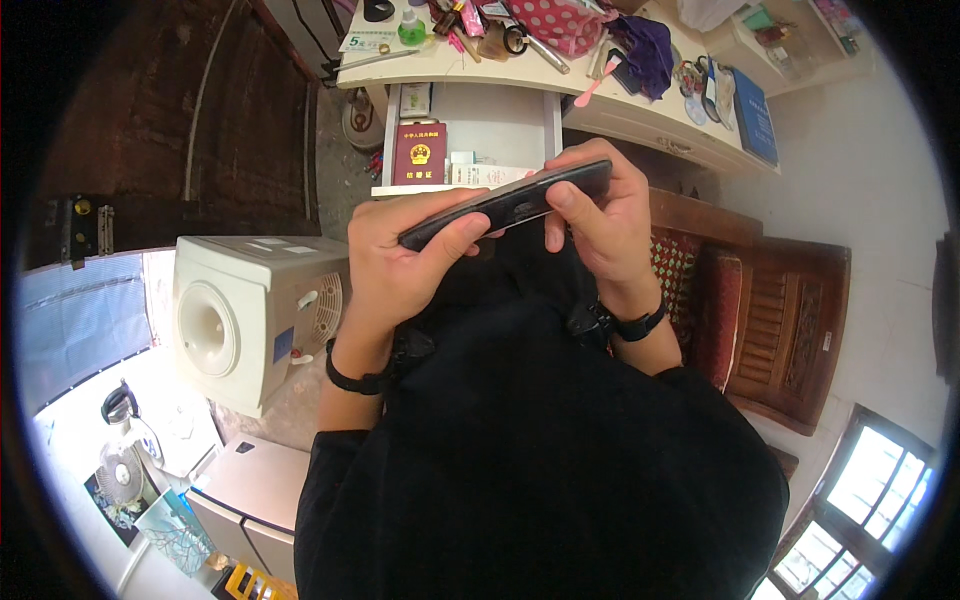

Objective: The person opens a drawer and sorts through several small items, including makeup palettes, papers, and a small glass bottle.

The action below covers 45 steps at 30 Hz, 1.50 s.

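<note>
A long, slim black case [518, 207] is held level between my two hands, in front of the open drawer. It looks like a glasses case or a long wallet; which one I cannot tell. My left hand [395, 250] grips its left end, thumb along the near side. The fingers of my right hand [610, 215] wrap the right end, with the thumb pressed on the near face. Beyond the case, the white drawer [500, 105] holds a dark red booklet [420, 153] with a gold emblem. Small boxes in it are partly hidden by my hands.
Above the drawer, a cluttered tabletop [400, 72] carries a green bottle [411, 28], a pink dotted pouch [565, 22], purple cloth [645, 55] and a blue book [755, 115]. A white water dispenser [225, 320] stands at left, a carved wooden chair [785, 330] at right.
</note>
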Each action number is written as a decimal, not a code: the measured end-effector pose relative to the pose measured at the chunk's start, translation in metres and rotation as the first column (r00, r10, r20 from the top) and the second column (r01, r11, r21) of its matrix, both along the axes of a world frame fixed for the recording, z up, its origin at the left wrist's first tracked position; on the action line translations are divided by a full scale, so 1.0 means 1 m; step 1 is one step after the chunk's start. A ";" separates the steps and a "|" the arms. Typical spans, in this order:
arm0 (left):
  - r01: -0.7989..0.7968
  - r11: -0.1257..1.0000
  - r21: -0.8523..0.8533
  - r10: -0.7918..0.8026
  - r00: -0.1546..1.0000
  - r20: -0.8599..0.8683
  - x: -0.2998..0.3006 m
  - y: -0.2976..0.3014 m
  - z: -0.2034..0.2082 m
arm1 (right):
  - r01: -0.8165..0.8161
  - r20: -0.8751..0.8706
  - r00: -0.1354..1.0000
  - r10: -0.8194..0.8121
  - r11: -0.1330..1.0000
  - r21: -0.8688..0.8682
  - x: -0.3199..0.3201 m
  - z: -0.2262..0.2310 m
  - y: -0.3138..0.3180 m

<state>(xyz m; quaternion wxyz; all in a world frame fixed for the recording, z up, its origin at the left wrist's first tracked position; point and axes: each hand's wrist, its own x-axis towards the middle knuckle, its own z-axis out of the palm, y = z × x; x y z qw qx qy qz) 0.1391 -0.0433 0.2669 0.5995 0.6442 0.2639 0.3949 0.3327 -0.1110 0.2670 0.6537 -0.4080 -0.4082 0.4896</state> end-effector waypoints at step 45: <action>-0.097 0.936 0.338 0.114 0.993 -0.030 0.008 0.005 -0.007 | 0.031 -0.119 0.993 -0.023 0.997 0.071 -0.015 -0.013 0.011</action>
